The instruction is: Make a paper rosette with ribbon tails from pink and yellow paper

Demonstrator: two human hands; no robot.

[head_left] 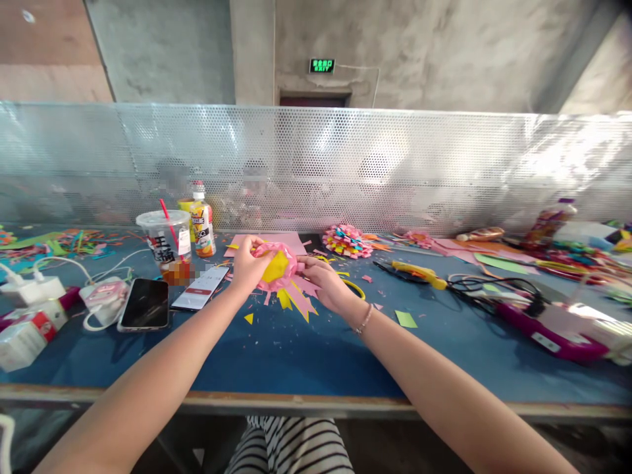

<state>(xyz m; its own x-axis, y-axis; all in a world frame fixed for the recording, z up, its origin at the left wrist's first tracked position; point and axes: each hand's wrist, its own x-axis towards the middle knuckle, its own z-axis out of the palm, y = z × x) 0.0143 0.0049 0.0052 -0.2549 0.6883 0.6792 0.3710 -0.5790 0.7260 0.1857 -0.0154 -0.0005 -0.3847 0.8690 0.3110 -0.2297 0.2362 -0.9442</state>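
While seen from the head view: one paper flower (275,266) is held between both hands above the table (296,349).
Left hand (248,266): its grip is closed on the flower's left edge, fingers curled over the pink rim.
Right hand (323,282): its grip is closed on the flower's right edge; a bracelet (365,320) is worn at the wrist.
Flower: pink petals are wrapped around a yellow centre, and it is held just over yellow and pink scraps (296,299).
Left of the hands: a phone (145,304) is laid flat, with a cup (165,240) and a bottle (202,227) behind it.
Right of the hands: a glue gun (419,272) is laid near black cables (494,286).
Behind: a finished flower (347,240) is set before the mesh screen (345,164).
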